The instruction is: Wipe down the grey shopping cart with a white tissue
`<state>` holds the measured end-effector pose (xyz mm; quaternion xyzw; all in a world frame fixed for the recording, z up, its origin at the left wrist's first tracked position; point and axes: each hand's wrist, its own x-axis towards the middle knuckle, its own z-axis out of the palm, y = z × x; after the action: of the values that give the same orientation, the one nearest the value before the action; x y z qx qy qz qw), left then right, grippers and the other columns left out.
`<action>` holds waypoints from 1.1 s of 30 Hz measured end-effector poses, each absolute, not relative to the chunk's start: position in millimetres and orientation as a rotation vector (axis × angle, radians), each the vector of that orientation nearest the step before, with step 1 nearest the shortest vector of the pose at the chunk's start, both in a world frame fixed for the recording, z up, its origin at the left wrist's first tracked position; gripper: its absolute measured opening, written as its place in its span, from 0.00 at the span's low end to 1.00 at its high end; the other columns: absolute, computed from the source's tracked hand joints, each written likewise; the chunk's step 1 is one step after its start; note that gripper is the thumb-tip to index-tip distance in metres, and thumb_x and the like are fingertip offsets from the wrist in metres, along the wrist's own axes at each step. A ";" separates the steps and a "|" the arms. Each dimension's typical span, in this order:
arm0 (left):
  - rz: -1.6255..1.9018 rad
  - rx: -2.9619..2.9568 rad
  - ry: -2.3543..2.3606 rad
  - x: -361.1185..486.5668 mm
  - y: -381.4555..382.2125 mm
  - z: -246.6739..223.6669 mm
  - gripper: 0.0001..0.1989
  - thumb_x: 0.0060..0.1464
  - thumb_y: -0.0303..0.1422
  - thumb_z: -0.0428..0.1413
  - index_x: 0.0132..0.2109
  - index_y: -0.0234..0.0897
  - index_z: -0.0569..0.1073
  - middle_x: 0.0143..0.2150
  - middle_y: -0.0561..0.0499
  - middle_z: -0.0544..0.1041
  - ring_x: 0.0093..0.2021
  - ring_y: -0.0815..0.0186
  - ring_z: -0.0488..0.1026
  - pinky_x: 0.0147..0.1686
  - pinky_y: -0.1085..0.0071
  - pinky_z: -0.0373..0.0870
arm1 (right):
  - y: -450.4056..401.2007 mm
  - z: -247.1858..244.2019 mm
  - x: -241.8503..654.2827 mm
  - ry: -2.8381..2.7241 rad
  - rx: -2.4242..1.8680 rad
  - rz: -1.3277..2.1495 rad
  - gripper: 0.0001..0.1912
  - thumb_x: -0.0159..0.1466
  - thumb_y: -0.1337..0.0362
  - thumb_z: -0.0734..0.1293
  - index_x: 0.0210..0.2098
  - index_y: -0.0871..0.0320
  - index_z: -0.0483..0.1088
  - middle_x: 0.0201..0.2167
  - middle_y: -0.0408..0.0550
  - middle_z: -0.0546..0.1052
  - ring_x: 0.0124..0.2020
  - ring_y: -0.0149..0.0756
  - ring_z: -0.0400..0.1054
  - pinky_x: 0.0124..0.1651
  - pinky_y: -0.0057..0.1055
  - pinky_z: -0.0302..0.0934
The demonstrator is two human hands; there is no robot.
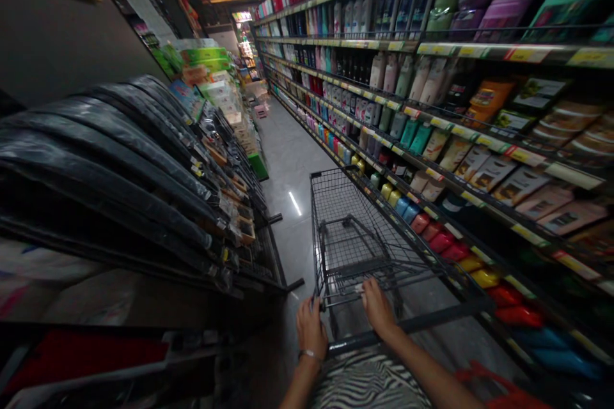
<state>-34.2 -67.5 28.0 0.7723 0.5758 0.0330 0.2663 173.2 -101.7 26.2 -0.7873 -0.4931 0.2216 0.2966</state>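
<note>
A dark wire shopping cart (352,217) stands in front of me, and no goods show in its basket. My left hand (311,327), with a bracelet at the wrist, is closed around the cart's frame at the near left corner. My right hand (377,308) reaches over the cart handle (432,317) above the near end of the basket. Its fingers are pinched together at a small white thing (359,288), too blurred to name. Part of the handle lies behind the right wrist.
Long shelves (412,48) of bottles, jars and boxes run along the right, close to the cart. Dark plastic-wrapped goods (110,140) hang on a rack at the left, whose feet (296,285) jut into the aisle. Grey floor (288,140) stretches ahead toward stacked green boxes (206,54).
</note>
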 end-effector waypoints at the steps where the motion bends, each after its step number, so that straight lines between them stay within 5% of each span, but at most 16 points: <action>1: 0.104 2.078 1.582 -35.5 -67.6 23.6 0.38 0.44 0.18 0.44 0.64 0.38 0.59 0.67 0.45 0.58 0.68 0.55 0.51 0.68 0.54 0.43 | -100.9 25.9 171.2 -1.310 -2.083 0.593 0.18 0.56 0.78 0.56 0.38 0.57 0.70 0.40 0.51 0.71 0.41 0.38 0.68 0.46 0.32 0.61; 6: 0.177 2.032 1.612 -36.3 -65.3 6.8 0.37 0.48 0.19 0.41 0.67 0.35 0.51 0.65 0.44 0.60 0.66 0.64 0.57 0.66 0.65 0.52 | -88.0 27.2 126.0 -1.426 -1.917 0.671 0.19 0.55 0.79 0.57 0.40 0.57 0.71 0.41 0.49 0.73 0.45 0.37 0.69 0.50 0.30 0.61; 12: 0.237 2.004 1.606 -41.2 -62.6 1.4 0.34 0.51 0.21 0.41 0.67 0.31 0.52 0.63 0.41 0.63 0.65 0.62 0.59 0.66 0.65 0.52 | -78.0 29.9 86.5 -1.618 -1.761 0.787 0.19 0.50 0.81 0.58 0.33 0.56 0.72 0.39 0.46 0.76 0.44 0.35 0.70 0.49 0.27 0.62; 20: 0.235 1.968 1.623 -36.0 -64.3 10.9 0.34 0.52 0.19 0.40 0.67 0.34 0.52 0.60 0.42 0.66 0.63 0.63 0.61 0.65 0.65 0.53 | -95.7 35.5 133.0 -1.652 -1.918 0.730 0.16 0.53 0.80 0.57 0.28 0.55 0.70 0.39 0.46 0.76 0.43 0.36 0.69 0.47 0.27 0.60; 33: 0.356 1.815 1.678 -16.4 -71.3 7.1 0.39 0.42 0.13 0.43 0.64 0.32 0.58 0.59 0.42 0.67 0.62 0.64 0.63 0.64 0.69 0.53 | -107.7 37.9 183.2 -1.680 -2.203 0.558 0.18 0.59 0.79 0.54 0.35 0.58 0.73 0.44 0.55 0.75 0.46 0.39 0.70 0.49 0.28 0.60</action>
<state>-16.4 -71.3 7.1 0.6894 0.6374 0.1353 0.3165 183.2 -107.7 37.9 -0.7698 -0.5870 0.1952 0.1573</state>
